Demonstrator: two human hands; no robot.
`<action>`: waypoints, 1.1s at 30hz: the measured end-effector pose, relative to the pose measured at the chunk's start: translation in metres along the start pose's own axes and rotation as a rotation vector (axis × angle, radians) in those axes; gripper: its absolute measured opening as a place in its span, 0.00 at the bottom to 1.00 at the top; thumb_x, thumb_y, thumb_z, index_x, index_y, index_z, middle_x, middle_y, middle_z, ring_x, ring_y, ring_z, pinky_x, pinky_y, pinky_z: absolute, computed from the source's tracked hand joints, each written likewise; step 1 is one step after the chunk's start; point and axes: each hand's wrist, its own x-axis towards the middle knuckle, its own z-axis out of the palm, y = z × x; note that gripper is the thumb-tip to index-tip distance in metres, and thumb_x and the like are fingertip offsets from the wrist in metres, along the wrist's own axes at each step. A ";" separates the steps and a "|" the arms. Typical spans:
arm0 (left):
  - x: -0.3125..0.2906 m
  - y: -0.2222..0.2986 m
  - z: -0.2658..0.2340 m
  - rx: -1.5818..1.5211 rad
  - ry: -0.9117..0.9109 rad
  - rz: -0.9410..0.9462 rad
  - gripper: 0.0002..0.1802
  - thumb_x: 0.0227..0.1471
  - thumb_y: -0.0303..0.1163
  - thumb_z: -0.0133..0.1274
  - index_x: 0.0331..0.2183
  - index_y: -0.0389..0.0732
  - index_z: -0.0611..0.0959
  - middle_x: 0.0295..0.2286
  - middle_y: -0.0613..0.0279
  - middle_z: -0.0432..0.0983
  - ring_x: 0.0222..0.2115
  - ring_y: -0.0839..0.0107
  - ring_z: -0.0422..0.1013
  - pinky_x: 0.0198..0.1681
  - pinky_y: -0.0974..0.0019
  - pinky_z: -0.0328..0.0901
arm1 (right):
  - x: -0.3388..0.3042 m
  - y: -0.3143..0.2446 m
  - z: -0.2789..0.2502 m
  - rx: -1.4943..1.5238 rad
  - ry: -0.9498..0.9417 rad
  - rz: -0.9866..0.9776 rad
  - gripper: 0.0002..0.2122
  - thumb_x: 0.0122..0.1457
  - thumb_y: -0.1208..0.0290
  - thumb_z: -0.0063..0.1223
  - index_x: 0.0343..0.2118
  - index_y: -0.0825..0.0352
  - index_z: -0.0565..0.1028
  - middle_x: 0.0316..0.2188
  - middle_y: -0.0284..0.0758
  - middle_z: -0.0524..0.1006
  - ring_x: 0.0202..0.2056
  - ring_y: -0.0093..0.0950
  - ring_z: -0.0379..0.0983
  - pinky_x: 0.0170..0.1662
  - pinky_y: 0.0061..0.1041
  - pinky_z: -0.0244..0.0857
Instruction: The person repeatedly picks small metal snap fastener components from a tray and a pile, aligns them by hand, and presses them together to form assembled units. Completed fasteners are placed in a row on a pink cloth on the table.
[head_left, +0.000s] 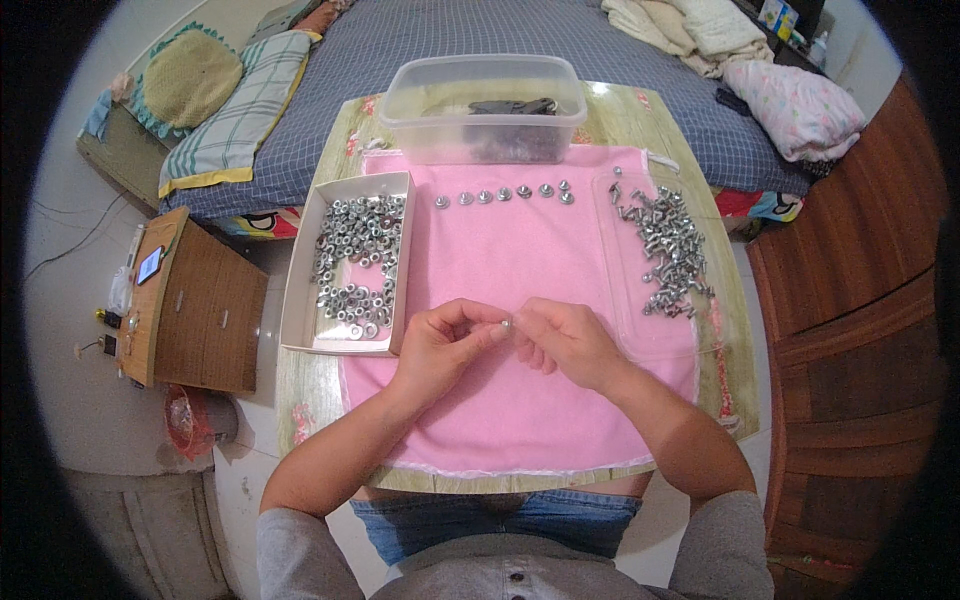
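Over the middle of the pink cloth (510,260), my two hands meet at the fingertips. The thumb and forefinger of my left hand (447,338) pinch a small shiny metal fastener (507,323). My right hand (568,340) is closed too, its thumb and forefinger pressed together at the same piece, with the other fingers curled under. Beyond them, several screws with nuts or washers (485,197) stand in a row on the cloth. To the left, a white carton (400,270) holds many loose nuts (360,235). On the right, loose screws (672,245) lie in a shallow clear plastic lid (630,325).
A clear plastic tub (430,135) with dark items stands at the table's far side. Behind it is a bed with a checked blue cover (460,35). A wooden cabinet (210,320) and a lined waste bin (200,420) stand left of the table.
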 end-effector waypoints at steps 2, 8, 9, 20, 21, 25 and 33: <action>0.000 0.000 0.000 -0.009 -0.001 -0.004 0.07 0.45 0.23 0.52 0.31 0.35 0.77 0.27 0.67 0.73 0.28 0.83 0.67 0.32 0.80 0.62 | 0.000 0.000 0.000 0.018 0.010 0.006 0.11 0.57 0.64 0.41 0.25 0.67 0.67 0.15 0.29 0.68 0.16 0.15 0.64 0.18 0.14 0.60; 0.000 0.001 0.000 0.004 -0.002 -0.011 0.07 0.45 0.23 0.52 0.32 0.35 0.77 0.27 0.66 0.73 0.28 0.84 0.67 0.31 0.81 0.62 | 0.000 -0.001 0.001 0.019 0.025 -0.026 0.09 0.56 0.66 0.42 0.28 0.67 0.66 0.15 0.30 0.68 0.16 0.16 0.64 0.17 0.14 0.59; 0.000 0.001 -0.001 0.014 -0.004 -0.015 0.07 0.45 0.23 0.52 0.32 0.35 0.77 0.27 0.66 0.73 0.28 0.84 0.67 0.31 0.81 0.62 | 0.000 0.000 0.001 0.014 0.023 -0.016 0.09 0.56 0.66 0.42 0.28 0.67 0.65 0.15 0.30 0.68 0.16 0.16 0.64 0.17 0.14 0.59; 0.000 0.003 0.000 0.004 0.004 -0.018 0.08 0.45 0.24 0.53 0.32 0.35 0.77 0.27 0.67 0.73 0.28 0.84 0.67 0.31 0.81 0.62 | 0.000 -0.001 0.001 0.009 0.040 -0.044 0.09 0.57 0.66 0.41 0.30 0.68 0.66 0.14 0.30 0.68 0.16 0.16 0.64 0.16 0.14 0.59; 0.000 0.003 0.001 -0.005 0.001 -0.016 0.08 0.45 0.24 0.53 0.32 0.35 0.77 0.27 0.67 0.73 0.28 0.84 0.67 0.31 0.81 0.62 | -0.001 -0.001 0.001 -0.003 0.037 -0.057 0.08 0.57 0.67 0.41 0.30 0.68 0.66 0.14 0.30 0.68 0.16 0.16 0.64 0.16 0.14 0.59; -0.001 0.002 -0.001 0.012 -0.005 -0.027 0.08 0.45 0.24 0.52 0.32 0.35 0.77 0.28 0.67 0.73 0.28 0.84 0.67 0.31 0.81 0.62 | 0.000 -0.003 0.001 -0.034 0.036 -0.004 0.07 0.56 0.69 0.42 0.30 0.67 0.65 0.14 0.30 0.69 0.15 0.16 0.63 0.16 0.15 0.58; 0.000 0.002 -0.001 -0.010 -0.014 -0.007 0.08 0.45 0.24 0.52 0.32 0.34 0.76 0.28 0.66 0.73 0.29 0.83 0.67 0.33 0.80 0.63 | 0.000 -0.002 0.002 -0.016 0.040 -0.028 0.06 0.55 0.70 0.43 0.30 0.68 0.65 0.14 0.30 0.68 0.14 0.16 0.62 0.16 0.15 0.58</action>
